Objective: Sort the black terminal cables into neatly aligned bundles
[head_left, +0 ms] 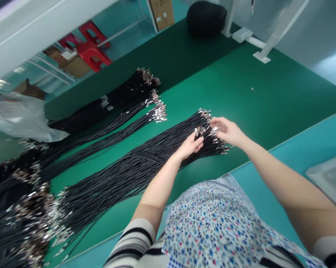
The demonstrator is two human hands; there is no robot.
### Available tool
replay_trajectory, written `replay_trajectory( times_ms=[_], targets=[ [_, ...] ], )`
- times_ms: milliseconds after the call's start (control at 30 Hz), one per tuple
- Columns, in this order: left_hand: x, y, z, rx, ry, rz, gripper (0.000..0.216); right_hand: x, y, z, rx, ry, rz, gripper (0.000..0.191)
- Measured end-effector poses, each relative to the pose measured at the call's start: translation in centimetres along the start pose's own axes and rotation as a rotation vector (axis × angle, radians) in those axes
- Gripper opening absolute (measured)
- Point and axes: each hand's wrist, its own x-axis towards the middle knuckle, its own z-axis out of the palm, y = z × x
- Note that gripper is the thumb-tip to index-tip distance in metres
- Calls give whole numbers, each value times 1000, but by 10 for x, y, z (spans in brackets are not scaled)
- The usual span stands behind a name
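A wide bundle of black cables point(134, 160) lies slantwise across the green table, with small light-coloured connectors at both ends. Above its right end, my left hand point(191, 145) is closed around several of these cables, their tips poking out past the thumb. My right hand point(226, 131) is beside those tips, over the bundle's connector ends point(219, 143). Its fingers are bent, with thumb and fingertips close to a small whitish connector point(214, 129); whether they pinch it is too small to tell.
More black cable bundles point(120, 126) lie further back, and a large heap of cable ends point(31, 223) is at the left. A clear plastic bag point(19, 117) rests on cables. A black rounded object point(206, 18) and a white metal stand point(261, 56) are at the table's back.
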Motion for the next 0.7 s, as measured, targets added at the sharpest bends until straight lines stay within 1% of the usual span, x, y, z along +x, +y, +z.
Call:
replay_trajectory(
  times_ms=[67,100,133,167,200,267,367,433,500,567,600,633,667,700],
  targets=[
    [-2,2,3,32,13,-9,33,0,3,2,327,14,85,45],
    [-3,2,5,61,14,-9,31,1,2,4,433,16,117,45],
    [-2,2,6,92,10,-12,29,1,1,7,489,20,148,43],
    [-1,1,8,116,1,-21,28,2,-2,11,499,29,175,40],
    [1,1,9,129,-10,-31,27,2,-5,14,468,37,194,38],
    [6,-1,10,121,-25,-47,25,2,-12,21,325,55,192,36],
    [11,-3,11,61,-26,-58,23,-1,-21,30,78,116,123,36],
    [11,-5,11,18,-64,-84,26,-5,-23,36,-12,163,98,37],
    [9,-8,11,-62,-156,-162,29,-10,-19,43,-2,153,126,36],
    [4,-12,9,-176,-227,-268,32,-15,-6,47,115,99,215,36],
    [2,-15,7,-238,-223,-307,34,-17,3,47,176,81,281,38],
    [0,-16,5,-300,-189,-323,35,-19,14,47,203,76,352,39],
    [0,-18,1,-359,-124,-311,37,-20,25,46,172,83,416,39],
    [1,-18,-4,-414,-41,-278,38,-21,36,44,80,90,458,38]
  ],
)
